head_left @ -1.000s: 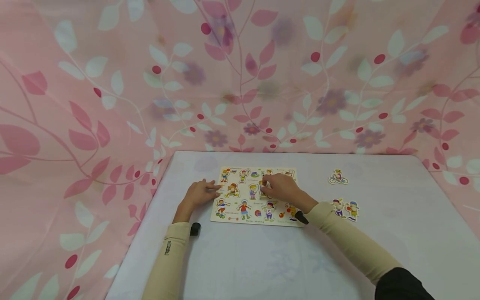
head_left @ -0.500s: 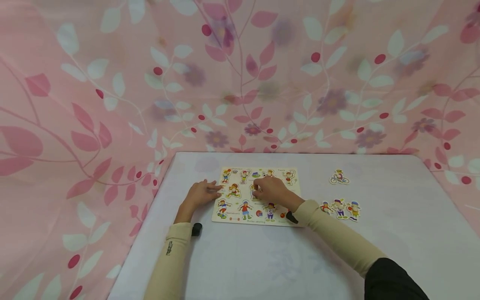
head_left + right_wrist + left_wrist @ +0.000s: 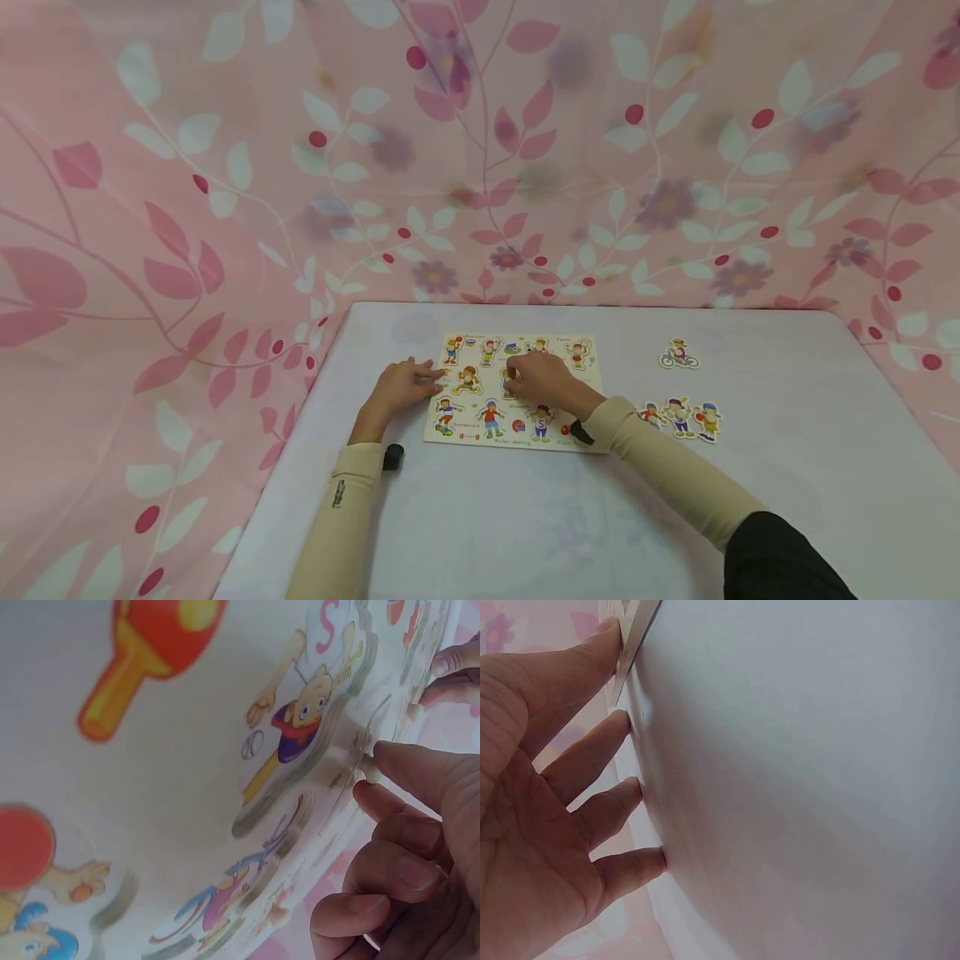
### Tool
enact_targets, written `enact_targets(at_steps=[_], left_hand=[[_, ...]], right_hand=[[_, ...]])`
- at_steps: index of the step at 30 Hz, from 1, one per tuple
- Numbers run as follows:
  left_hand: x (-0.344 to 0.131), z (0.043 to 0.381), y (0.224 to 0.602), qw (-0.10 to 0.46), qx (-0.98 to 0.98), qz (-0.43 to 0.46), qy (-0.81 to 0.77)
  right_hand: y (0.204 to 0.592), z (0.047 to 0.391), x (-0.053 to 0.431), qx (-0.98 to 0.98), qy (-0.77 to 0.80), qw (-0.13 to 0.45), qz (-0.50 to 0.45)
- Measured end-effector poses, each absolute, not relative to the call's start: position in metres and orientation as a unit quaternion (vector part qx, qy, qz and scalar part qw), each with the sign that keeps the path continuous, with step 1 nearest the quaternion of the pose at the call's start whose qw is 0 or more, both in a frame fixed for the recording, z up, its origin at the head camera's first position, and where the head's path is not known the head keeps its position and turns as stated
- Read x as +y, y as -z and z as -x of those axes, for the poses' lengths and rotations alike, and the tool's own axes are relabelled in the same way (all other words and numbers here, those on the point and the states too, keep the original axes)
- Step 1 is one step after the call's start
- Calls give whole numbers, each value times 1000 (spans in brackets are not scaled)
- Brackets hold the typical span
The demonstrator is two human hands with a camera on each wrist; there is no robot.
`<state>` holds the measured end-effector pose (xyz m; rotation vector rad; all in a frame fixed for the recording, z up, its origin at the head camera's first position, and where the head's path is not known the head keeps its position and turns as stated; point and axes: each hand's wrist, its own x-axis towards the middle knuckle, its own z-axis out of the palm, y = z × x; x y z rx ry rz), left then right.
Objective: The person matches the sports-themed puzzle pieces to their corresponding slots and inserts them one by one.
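Note:
A cream puzzle board (image 3: 468,421) with sports figures lies flat on the white table. My right hand (image 3: 547,385) is over its middle, thumb and index finger pinching the small knob of a puzzle piece (image 3: 507,390); the palm hides most of that piece. Seen from the right wrist, the pinched knob (image 3: 367,766) is between the fingertips, the other fingers curled below. At the board's left edge rests my left hand (image 3: 401,387), fingers spread. Its thumb (image 3: 592,656) touches the board's side in the left wrist view, while the other fingertips meet the cloth.
Right of the board lie loose figure pieces: a cyclist (image 3: 678,357) at the back, and nearer, a figure in a purple cap (image 3: 680,418), one in a blue cap (image 3: 707,422) and a partly covered one (image 3: 652,414) by the right sleeve. A pink floral curtain (image 3: 480,167) hangs behind.
Over the first half second my right hand slid left to a neighbouring figure on the board, uncovering the tennis figure and a loose piece. Since then it has barely moved. The left hand stays put.

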<state>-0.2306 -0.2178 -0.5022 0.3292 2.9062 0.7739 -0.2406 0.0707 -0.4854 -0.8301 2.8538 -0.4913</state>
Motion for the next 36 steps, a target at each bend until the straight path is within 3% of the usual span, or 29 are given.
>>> enact_targets(at_steps=[8, 18, 36], left_hand=[[-219, 231, 502, 60, 959, -113, -254], [-219, 233, 504, 64, 961, -105, -247], [-220, 233, 506, 56, 961, -117, -245]], right_hand=[[477, 236, 80, 947, 178, 76, 256], [466, 224, 104, 945, 179, 40, 271], [461, 208, 167, 954, 199, 29, 222]])
